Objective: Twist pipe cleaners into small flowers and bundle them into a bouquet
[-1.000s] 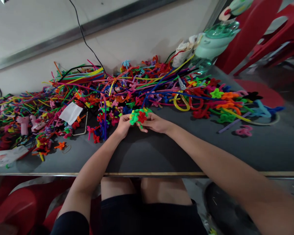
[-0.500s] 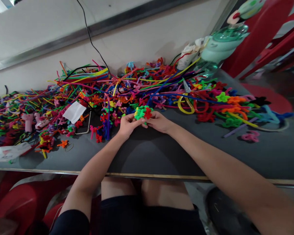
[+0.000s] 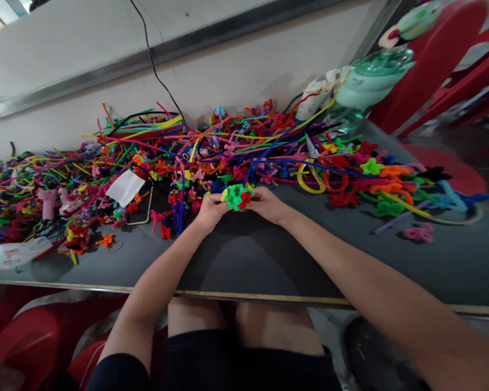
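Observation:
Between my two hands is a cluster of pipe-cleaner flowers [image 3: 237, 197], mostly green with red on its right side and a little yellow on its left. My left hand [image 3: 211, 210] pinches its left edge between thumb and fingers. On the opposite edge, my right hand [image 3: 266, 205] is closed on the red side, its fingertips partly hidden behind the cluster. The bunch is held just above the dark grey table [image 3: 252, 260]. Right beyond it lies a heap of loose pipe cleaners [image 3: 224, 146] in many colours.
Scissors [image 3: 311, 176] with yellow and red handles lie right of my hands. A phone [image 3: 142, 209] sits at the left, partly under a white paper [image 3: 125, 187]. A green-topped bottle [image 3: 362, 81] stands at the back right, beside red chairs [image 3: 436, 70].
The cluster has turned slightly in my fingers, showing more green toward me. My left thumb has drawn back from its front to the left edge.

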Available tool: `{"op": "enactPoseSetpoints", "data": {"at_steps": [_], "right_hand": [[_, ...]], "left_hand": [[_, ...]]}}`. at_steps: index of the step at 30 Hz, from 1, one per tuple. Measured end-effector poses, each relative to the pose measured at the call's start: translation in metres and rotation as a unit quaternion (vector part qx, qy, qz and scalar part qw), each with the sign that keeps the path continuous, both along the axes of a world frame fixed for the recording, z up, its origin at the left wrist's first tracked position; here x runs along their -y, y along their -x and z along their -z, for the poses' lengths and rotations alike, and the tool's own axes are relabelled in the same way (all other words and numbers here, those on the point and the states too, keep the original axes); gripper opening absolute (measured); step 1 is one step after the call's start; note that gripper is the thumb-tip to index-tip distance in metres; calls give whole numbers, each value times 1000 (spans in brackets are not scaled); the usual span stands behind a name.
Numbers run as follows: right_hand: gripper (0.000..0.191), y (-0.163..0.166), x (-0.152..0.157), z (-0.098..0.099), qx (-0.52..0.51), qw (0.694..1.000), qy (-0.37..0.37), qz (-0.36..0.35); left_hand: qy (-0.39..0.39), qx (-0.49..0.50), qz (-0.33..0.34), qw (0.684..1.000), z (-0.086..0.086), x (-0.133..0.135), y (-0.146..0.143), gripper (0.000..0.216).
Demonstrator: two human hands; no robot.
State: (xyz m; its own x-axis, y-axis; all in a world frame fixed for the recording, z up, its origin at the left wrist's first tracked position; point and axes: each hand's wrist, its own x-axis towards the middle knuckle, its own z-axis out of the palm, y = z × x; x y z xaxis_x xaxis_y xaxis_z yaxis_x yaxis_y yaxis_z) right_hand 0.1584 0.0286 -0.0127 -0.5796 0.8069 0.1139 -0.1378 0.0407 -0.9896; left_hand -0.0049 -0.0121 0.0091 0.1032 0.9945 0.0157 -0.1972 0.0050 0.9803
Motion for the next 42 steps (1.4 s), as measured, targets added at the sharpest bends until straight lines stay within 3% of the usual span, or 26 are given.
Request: {"op": "enactPoseSetpoints", "data": {"at_steps": [4,7,11,13,17,23,29,32,38,42], "right_hand": [[38,2,1,1,-6,997,-68,25],[34,5,6,-2,2,981,-176,77],[20,8,14,-7,57,901,-344,258],[16,9,17,-8,74,876,-379,290],[18,9,20,-7,87,894,-366,245],[10,10,22,-10,116,863,-394,295],[14,9,29,-12,55,917,-316,238],[11,11,29,-10,52,916,-321,237],[14,4,15,-11,63,855,-324,401],[19,-8,-5,0,77,835,-269,475]], "left_hand": [[-23,-6,-42,999,0,0,-1,49],[-35,-9,-66,997,1,-1,-1,47],[-43,-3,-107,993,3,-3,-2,49],[-44,3,-119,992,4,-4,-2,49],[-42,4,-118,992,6,-4,-5,48],[-12,22,-109,994,12,-5,-7,47],[-16,-37,24,999,13,-14,11,46],[-37,-44,24,998,10,-15,14,48],[-18,97,-94,991,-1,-13,8,48],[-13,146,-116,982,-9,-13,12,46]]}}
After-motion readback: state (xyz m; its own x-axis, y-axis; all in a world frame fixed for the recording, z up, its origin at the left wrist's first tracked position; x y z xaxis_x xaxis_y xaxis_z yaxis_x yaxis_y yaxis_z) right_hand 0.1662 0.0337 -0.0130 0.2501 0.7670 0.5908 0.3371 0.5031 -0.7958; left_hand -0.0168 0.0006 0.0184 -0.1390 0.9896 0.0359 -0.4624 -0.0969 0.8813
